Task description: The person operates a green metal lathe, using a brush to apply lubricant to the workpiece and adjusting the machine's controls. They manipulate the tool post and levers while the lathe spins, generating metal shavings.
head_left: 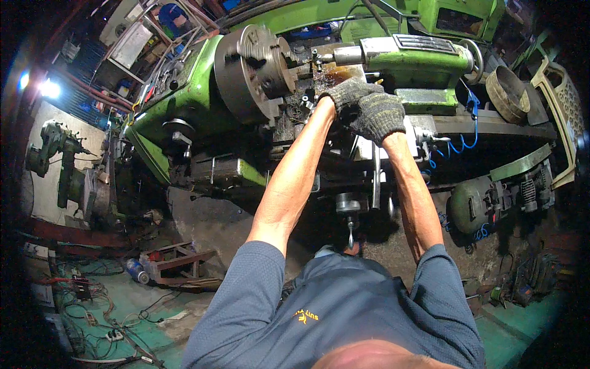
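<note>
My gloved L hand (348, 93) & R hand (380, 115) touch at 12 o'clock, fingers curled, over the mid-section of the green lathe (195, 89); can't tell what, if anything, they've got hold of. From them, chuck (232, 77)'s at 10 o'clock, tailstock (409, 63) w/ handwheel (474, 60) btwn 1 & 2.

The worn green lathe (200, 80) extends past both hands: its thick, round steel chuck (246, 74) left of the left hand (347, 93), its green tailstock (399, 60) beyond the right hand (378, 117), rightward.
</note>
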Action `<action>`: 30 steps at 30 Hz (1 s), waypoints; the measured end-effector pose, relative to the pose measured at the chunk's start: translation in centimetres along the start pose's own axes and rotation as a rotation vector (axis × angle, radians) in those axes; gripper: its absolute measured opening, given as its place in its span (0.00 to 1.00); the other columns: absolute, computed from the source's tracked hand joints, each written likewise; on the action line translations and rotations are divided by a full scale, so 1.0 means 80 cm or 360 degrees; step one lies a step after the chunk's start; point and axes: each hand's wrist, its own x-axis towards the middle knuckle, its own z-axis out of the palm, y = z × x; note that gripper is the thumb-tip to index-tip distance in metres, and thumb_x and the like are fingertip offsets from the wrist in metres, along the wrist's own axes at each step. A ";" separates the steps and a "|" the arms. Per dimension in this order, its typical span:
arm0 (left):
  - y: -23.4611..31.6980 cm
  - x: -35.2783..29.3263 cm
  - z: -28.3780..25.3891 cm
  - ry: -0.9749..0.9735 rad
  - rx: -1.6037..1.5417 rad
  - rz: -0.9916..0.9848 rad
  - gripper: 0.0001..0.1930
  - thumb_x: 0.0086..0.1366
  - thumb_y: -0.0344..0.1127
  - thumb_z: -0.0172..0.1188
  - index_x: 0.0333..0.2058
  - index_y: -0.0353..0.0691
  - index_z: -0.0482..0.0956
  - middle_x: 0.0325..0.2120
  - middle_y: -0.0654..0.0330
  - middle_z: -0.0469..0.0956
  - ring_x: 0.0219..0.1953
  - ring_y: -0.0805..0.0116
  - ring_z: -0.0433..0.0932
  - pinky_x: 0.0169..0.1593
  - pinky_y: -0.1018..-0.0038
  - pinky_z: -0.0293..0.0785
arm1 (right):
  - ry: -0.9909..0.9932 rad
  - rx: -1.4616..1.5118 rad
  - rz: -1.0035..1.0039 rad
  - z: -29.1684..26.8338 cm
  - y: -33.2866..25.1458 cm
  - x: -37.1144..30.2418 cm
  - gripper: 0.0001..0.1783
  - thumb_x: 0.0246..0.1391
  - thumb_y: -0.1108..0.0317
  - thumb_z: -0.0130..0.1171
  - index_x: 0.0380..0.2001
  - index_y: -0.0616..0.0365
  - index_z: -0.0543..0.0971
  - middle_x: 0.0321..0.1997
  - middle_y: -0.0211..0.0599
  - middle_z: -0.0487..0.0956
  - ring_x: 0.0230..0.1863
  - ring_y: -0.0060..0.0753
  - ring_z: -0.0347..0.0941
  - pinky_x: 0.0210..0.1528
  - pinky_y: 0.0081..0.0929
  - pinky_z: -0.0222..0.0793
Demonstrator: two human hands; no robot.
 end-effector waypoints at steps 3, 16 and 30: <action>0.006 -0.004 -0.002 -0.0024 0.0065 0.0070 0.12 0.69 0.38 0.57 0.46 0.41 0.84 0.42 0.58 0.85 0.42 0.71 0.80 0.51 0.71 0.73 | 0.0010 -0.0001 -0.0005 0.001 0.000 0.000 0.18 0.40 0.50 0.66 0.29 0.51 0.87 0.29 0.42 0.85 0.32 0.45 0.83 0.34 0.47 0.78; -0.005 0.005 0.002 -0.0014 -0.0048 -0.0018 0.12 0.71 0.40 0.56 0.45 0.43 0.85 0.40 0.58 0.85 0.42 0.71 0.80 0.51 0.70 0.73 | -0.0036 -0.0013 0.0006 -0.001 -0.001 0.001 0.18 0.40 0.52 0.64 0.28 0.52 0.87 0.29 0.43 0.85 0.33 0.45 0.84 0.34 0.48 0.79; -0.024 0.012 0.006 -0.0002 -0.0160 -0.0083 0.11 0.69 0.36 0.58 0.45 0.41 0.85 0.40 0.59 0.85 0.41 0.71 0.80 0.51 0.70 0.73 | 0.0009 0.0012 -0.0004 0.001 -0.001 0.001 0.17 0.39 0.52 0.65 0.28 0.52 0.87 0.28 0.42 0.85 0.32 0.44 0.83 0.33 0.47 0.79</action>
